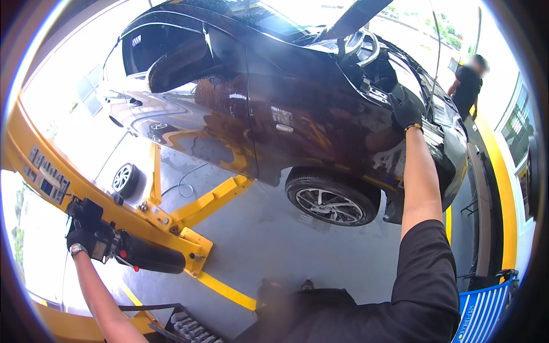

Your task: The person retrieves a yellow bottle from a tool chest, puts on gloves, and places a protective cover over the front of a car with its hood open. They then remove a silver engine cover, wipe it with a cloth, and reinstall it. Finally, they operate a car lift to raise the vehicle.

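Note:
My left hand [86, 243], in a black glove, is at the black control unit [91, 212] on the yellow lift post [86, 171]; its fingers are lost against the dark housing. A black cylinder [151, 251] with red knobs is attached beside it. On the right, my right arm reaches far out to a dark car [320, 137]. My gloved right hand [407, 111] rests at the edge of the open engine bay, above the front fender, its fingers seemingly apart with no object visible in them. The front wheel [330, 204] hangs below that fender.
A yellow lift arm [211, 200] extends under the car. A loose wheel [124, 179] lies on the grey floor [246, 246] behind the post. Another person [469, 86] stands beyond the car's front. A blue panel [486, 314] and a rack of sockets [191, 328] are close by.

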Demonstrator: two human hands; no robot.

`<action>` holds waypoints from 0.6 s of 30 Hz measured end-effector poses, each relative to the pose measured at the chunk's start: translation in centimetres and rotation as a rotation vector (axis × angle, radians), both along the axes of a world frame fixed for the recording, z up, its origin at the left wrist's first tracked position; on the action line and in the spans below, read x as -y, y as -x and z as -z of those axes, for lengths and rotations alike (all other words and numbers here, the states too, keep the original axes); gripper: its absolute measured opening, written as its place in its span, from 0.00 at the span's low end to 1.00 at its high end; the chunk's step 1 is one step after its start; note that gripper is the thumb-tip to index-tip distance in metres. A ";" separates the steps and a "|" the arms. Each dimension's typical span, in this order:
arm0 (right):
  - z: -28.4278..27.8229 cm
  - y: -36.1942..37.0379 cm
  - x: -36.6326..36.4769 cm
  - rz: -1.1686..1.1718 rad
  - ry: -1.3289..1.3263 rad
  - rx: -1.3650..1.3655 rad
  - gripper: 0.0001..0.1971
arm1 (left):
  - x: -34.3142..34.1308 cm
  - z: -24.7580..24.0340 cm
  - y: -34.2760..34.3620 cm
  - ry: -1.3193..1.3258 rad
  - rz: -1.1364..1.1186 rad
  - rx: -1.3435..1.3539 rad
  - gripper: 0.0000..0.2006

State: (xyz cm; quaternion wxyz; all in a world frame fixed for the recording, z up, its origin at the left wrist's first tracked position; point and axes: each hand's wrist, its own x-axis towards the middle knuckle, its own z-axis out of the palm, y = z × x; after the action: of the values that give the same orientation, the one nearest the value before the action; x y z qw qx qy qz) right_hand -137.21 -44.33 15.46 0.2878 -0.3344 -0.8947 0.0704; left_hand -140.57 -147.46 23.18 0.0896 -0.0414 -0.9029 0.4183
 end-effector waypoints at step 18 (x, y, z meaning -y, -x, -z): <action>1.0 0.2 -3.4 -0.116 -0.259 0.113 0.27 | -5.3 -0.7 0.0 0.433 0.255 -0.010 0.19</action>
State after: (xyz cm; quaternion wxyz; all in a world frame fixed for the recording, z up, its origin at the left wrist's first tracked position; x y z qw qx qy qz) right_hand -137.43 -40.92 14.42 0.2731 -0.2457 -0.9288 -0.0482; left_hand -140.56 -142.14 23.87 0.1349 -0.1710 -0.7794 0.5874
